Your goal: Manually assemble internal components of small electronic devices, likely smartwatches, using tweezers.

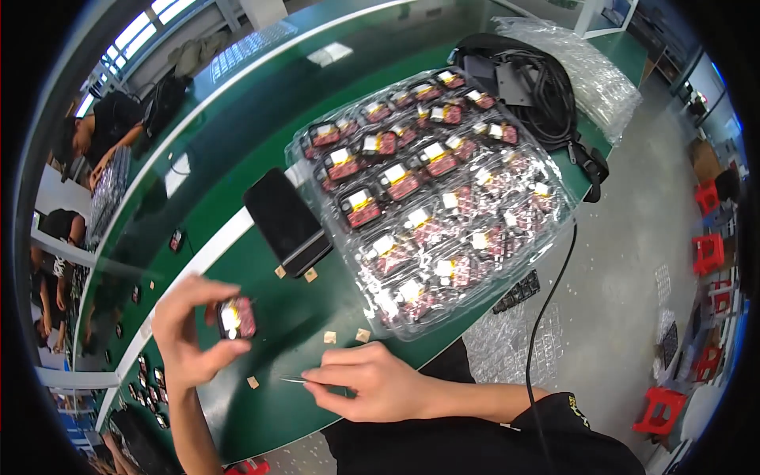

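Observation:
Between the thumb and fingers of my left hand (184,336) is a small electronic module (237,318), a black case with a red circuit board and a white and yellow patch. It is raised above the green table (285,419). My right hand (368,384) is closed on thin metal tweezers (293,380), whose tips point left over the tabletop. Small tan square pieces (329,337) lie scattered around the tweezers. Beyond my hands, a clear plastic tray (381,326) holds many similar modules in rows.
A black phone-like slab (285,218) lies left of the tray. Behind the tray are a coiled black cable (550,103) and bubble wrap (590,75). More modules (146,388) sit at the left. Other people (107,131) work across the table. Red stools (659,409) stand on the floor.

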`<action>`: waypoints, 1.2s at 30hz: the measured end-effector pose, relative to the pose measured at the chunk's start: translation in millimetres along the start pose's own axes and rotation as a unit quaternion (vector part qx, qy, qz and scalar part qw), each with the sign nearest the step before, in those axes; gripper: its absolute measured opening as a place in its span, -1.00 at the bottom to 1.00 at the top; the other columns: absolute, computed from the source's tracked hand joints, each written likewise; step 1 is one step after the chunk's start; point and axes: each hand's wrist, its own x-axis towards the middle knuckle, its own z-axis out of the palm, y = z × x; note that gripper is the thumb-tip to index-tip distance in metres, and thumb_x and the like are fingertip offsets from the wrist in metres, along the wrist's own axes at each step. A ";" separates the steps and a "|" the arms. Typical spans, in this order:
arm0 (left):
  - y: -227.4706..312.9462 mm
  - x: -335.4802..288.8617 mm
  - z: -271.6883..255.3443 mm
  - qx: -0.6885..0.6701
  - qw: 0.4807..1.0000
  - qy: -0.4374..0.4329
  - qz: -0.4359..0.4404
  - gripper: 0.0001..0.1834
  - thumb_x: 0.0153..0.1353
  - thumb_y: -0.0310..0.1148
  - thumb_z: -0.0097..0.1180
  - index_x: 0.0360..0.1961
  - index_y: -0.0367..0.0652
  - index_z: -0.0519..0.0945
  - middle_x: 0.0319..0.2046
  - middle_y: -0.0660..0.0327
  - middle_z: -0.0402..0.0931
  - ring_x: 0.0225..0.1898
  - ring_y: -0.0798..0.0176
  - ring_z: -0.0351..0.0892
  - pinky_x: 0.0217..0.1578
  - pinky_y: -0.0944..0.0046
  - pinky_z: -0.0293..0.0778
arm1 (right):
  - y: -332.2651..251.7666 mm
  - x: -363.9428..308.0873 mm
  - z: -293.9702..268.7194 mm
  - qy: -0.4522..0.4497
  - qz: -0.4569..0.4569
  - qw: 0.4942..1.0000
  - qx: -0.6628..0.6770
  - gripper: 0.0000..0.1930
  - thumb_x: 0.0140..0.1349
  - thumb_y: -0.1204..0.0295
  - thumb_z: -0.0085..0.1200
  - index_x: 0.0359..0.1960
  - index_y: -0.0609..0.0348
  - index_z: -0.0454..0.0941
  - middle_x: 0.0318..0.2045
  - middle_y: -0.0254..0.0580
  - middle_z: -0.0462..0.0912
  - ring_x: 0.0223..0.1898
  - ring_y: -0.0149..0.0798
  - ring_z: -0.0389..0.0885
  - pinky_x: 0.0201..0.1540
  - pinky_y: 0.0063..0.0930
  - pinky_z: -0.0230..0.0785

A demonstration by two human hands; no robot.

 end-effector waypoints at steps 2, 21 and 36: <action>22.6 68.7 27.4 -0.018 0.997 -0.036 0.060 -0.40 -0.02 -0.19 0.69 0.03 -0.27 0.79 -0.27 0.20 0.74 -0.36 0.34 0.54 -0.34 0.33 0.40 | -0.2 -1.7 -1.6 -0.020 0.018 1.000 -0.010 -0.92 0.33 0.55 0.32 -0.24 0.33 0.77 -0.42 -0.09 0.63 -0.52 -0.02 0.64 -0.42 -0.16 0.49; -31.6 199.1 62.2 0.081 0.992 -0.040 0.090 -0.73 0.40 -0.50 0.26 0.08 -0.16 0.80 0.07 0.16 0.70 0.02 0.23 0.66 0.01 0.21 0.55 | 1.5 0.9 -7.8 0.020 -0.019 0.999 -0.018 -0.86 0.24 0.58 0.44 -0.16 0.30 0.85 -0.55 -0.28 0.63 -0.69 -0.42 0.45 -0.63 -0.43 0.27; -167.8 19.0 -59.8 0.226 0.965 0.010 -0.136 -0.61 0.42 -0.51 0.27 0.25 -0.15 0.64 0.00 0.06 0.62 0.06 -0.02 0.64 0.17 0.05 0.54 | -7.7 6.3 1.3 -0.043 0.031 0.994 -0.091 -0.85 0.26 0.56 0.44 -0.16 0.29 0.83 -0.52 -0.26 0.62 -0.65 -0.37 0.49 -0.59 -0.42 0.30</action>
